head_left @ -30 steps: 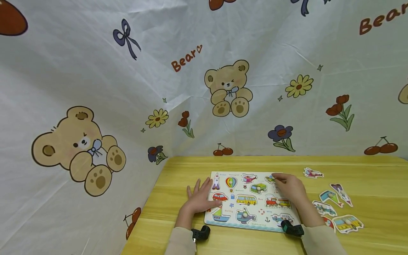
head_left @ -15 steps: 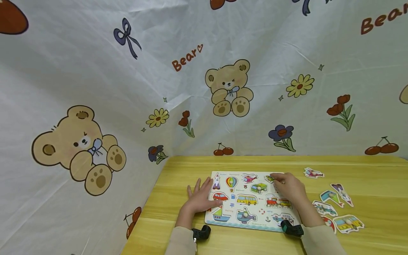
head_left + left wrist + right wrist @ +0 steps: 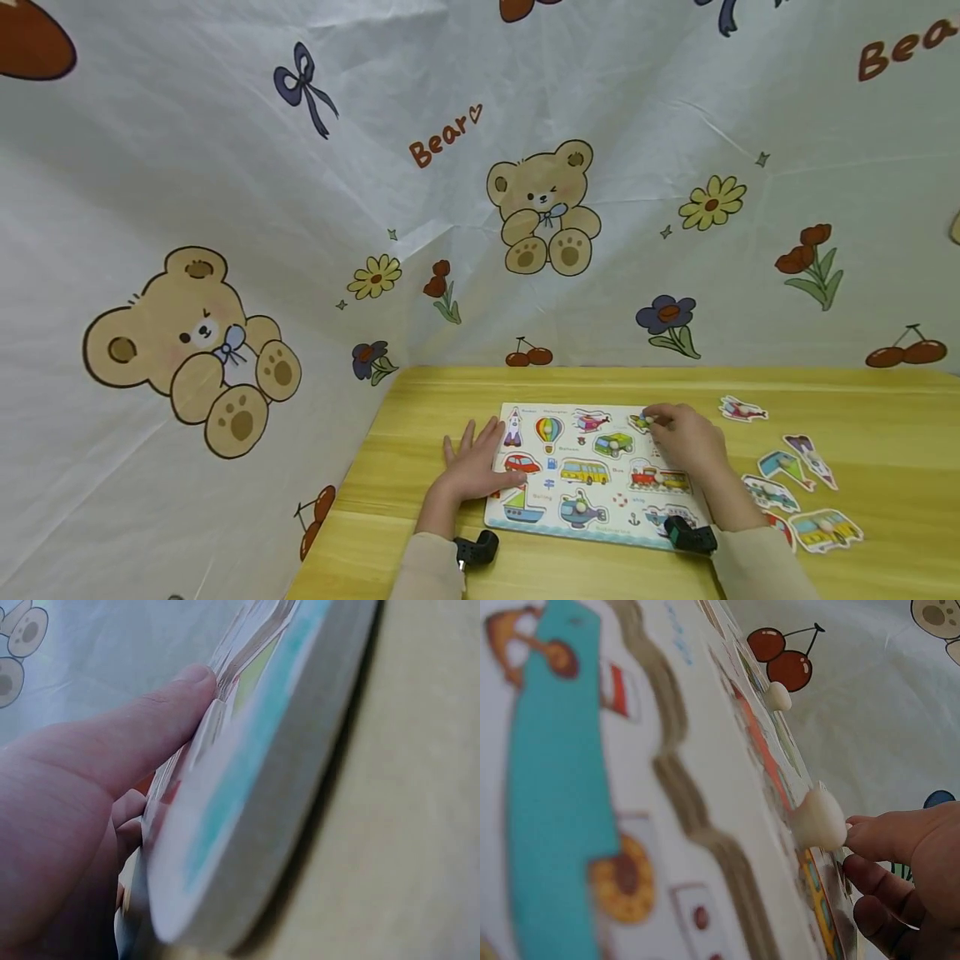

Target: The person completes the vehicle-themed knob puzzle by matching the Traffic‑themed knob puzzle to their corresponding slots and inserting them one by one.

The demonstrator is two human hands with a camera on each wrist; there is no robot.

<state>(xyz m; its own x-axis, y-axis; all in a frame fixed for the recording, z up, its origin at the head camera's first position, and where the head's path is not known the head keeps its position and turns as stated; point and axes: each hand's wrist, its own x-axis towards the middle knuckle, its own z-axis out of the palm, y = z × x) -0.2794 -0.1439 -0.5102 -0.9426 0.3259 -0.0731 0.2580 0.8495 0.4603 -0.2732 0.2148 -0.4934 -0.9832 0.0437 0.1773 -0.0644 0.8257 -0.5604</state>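
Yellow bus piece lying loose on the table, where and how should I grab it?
Best, I'd say, by the pale knob near the middle of the yellow bus piece, pinched from above: the piece lies flat, so its thin edges offer little purchase, and the red piece crowds its left side.

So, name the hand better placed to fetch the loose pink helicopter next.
The right hand, probably: it's nearer the loose pink helicopter, though holding the small green piece. The left hand rests across the left edge of the board.
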